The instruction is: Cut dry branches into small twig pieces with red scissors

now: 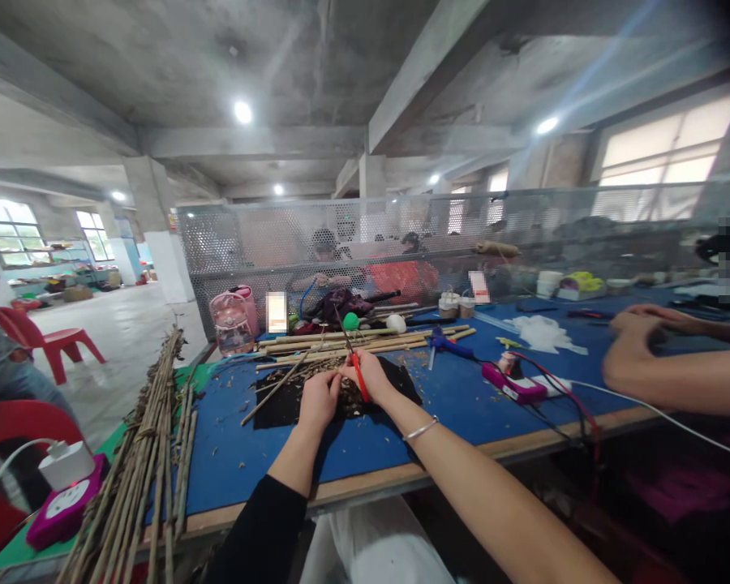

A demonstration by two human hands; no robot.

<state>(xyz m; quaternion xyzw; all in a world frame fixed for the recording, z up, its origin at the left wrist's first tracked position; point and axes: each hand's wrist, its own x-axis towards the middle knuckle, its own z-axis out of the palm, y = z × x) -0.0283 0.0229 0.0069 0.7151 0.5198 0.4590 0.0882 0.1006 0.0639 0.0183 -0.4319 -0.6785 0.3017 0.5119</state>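
Observation:
My right hand [374, 378], with a silver bangle on the wrist, grips a pair of scissors [361, 384] by its red-orange handles; the blades point up and away. Close beside it, my left hand [317, 397] is closed in a pinch near the right fingers. What it pinches is too small to make out. Both hands are above a black cloth [271, 414] strewn with dry brown plant bits [351, 401]. A thin stick [273, 391] lies across the cloth's left side, and longer pale sticks [395, 339] lie just behind.
Bundled dry stalks [149, 438] lean over the blue table's [219, 470] left edge. A blue glue gun [453, 345], purple power strip [514, 385] and cables are to the right. A pink bag [232, 320] stands before a perforated metal screen [268, 235]. Another person's hands [638, 341] are far right.

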